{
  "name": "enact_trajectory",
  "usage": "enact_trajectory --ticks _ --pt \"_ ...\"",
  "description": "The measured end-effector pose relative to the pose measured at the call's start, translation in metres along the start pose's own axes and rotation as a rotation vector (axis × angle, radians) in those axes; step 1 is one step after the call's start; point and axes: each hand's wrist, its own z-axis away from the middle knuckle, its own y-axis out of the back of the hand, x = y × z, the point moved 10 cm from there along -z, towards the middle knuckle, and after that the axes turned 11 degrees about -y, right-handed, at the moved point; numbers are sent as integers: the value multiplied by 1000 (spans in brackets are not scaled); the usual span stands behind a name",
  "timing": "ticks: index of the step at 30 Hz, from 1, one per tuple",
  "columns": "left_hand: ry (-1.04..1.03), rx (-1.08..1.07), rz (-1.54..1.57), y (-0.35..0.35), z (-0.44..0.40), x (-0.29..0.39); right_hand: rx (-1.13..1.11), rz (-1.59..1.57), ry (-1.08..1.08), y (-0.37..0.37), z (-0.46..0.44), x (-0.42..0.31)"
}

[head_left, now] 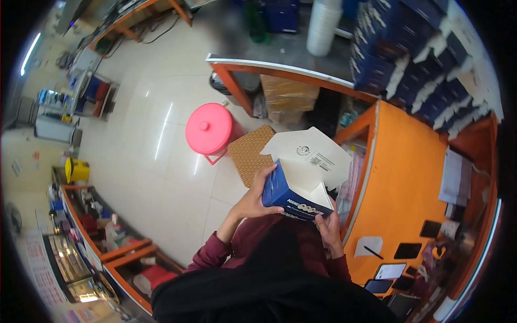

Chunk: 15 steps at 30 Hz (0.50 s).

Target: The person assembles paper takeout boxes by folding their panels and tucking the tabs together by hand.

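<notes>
Between my two hands is a blue takeaway box (291,199) with white lettering on its side. Its lid flap stands up and shows a white inner face with a round logo and a printed code. Inside, the box looks white, and no contents can be seen. My left hand (255,195) grips the box's left side, thumb along the lower front edge. On the right corner, my right hand (329,225) holds it with the thumb in front; some of its fingers are hidden behind the box.
A pink lidded bucket (207,129) stands on the tiled floor beside a woven brown stool top (249,153). Stacked blue boxes (385,48) and white cups (324,27) occupy the counter ahead. On the orange desk (398,161) lie a pen (373,252), paper and several phones.
</notes>
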Motion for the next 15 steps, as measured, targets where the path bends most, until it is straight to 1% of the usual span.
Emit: enact_trajectory --ticks 5,7,8,11,12,15 --pt "33 113 -19 30 26 3 -99 29 -56 -25 -15 8" --pt "17 154 -60 40 35 2 -123 79 -141 -40 -21 4" --pt "6 179 -98 50 42 4 -142 49 -126 -53 -23 0" --pt "132 243 -12 79 66 3 -223 102 -167 -87 -37 5" --pt "122 272 -35 93 74 2 -223 129 -178 -96 -41 6" --pt "86 327 -78 129 100 -5 -273 185 -109 -140 -55 8"
